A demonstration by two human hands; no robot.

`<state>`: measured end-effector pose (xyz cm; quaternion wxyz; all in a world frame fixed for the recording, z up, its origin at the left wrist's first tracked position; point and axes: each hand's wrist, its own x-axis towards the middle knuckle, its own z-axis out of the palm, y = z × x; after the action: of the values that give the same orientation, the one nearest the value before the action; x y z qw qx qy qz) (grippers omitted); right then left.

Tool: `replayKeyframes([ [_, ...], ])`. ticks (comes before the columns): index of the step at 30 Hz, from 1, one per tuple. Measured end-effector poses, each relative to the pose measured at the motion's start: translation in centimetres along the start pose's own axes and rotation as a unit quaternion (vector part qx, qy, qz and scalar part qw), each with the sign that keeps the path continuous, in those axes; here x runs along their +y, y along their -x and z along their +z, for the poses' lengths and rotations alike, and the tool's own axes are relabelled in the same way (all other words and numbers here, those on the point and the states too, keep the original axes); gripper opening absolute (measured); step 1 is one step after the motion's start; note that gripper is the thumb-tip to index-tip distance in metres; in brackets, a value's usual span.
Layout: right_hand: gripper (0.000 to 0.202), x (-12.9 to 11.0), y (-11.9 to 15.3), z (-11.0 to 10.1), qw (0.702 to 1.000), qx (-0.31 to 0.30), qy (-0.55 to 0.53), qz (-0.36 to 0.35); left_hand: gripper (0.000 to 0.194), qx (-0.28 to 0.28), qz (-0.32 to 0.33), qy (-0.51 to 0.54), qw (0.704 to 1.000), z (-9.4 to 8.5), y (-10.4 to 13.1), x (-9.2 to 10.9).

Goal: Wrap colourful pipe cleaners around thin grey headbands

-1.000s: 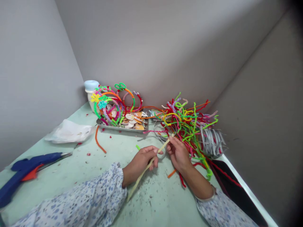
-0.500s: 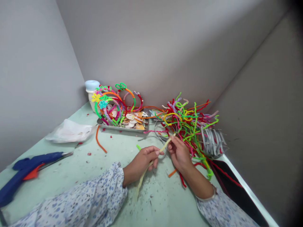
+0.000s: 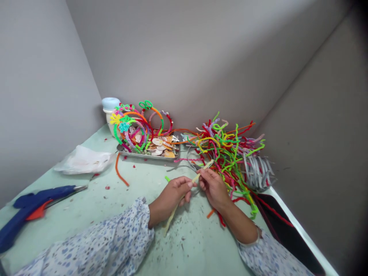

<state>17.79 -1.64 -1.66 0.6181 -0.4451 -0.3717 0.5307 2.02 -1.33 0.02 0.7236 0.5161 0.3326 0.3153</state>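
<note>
A pale yellow pipe cleaner (image 3: 170,222) runs through both hands above the table. My left hand (image 3: 175,193) pinches it near the middle, and its lower end hangs down below that hand. My right hand (image 3: 214,188) grips it closer to the upper end, which sticks out past the fingertips toward the back. Beyond the right hand lies a tangled heap of coloured pipe cleaners (image 3: 227,149). Thin grey wire (image 3: 188,155) loops behind the fingers. A short orange pipe cleaner piece (image 3: 211,214) lies below the right hand.
A metal tray (image 3: 146,155) holds flat cut-outs, with decorated headbands (image 3: 138,115) over it. Behind stands a white jar with a blue lid (image 3: 110,103). A plastic bag (image 3: 86,159) and a blue glue gun (image 3: 40,201) lie left. Grey strips (image 3: 258,172) sit right.
My right hand has slid down the pale yellow pipe cleaner toward my left hand, so more of the upper end shows. My left hand keeps nearly the same place.
</note>
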Motion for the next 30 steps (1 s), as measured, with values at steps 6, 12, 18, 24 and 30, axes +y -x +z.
replayKeyframes([
  [6, 0.025, 0.0, -0.2, 0.0, 1.0, 0.006, -0.016, 0.001, 0.025, -0.003, 0.019, -0.031, 0.999, 0.0, 0.1, -0.2],
  [12, 0.026, -0.3, -0.7, -0.3, 0.997, 0.051, -0.049, -0.012, 0.028, -0.015, -0.006, -0.017, 1.0, 0.0, 0.1, 0.0],
  [18, 0.024, -0.5, -0.7, -0.3, 0.997, 0.062, -0.052, -0.015, 0.024, -0.019, -0.004, -0.032, 0.999, 0.1, 0.1, 0.0],
  [24, 0.023, -0.6, -0.8, -0.3, 0.994, 0.084, -0.063, -0.018, 0.029, -0.027, -0.023, -0.015, 0.999, 0.1, 0.2, 0.1],
  [30, 0.023, -0.7, -1.1, -0.6, 0.989, 0.105, -0.101, -0.014, 0.026, -0.047, -0.027, -0.021, 0.998, 0.1, 0.4, 0.3],
])
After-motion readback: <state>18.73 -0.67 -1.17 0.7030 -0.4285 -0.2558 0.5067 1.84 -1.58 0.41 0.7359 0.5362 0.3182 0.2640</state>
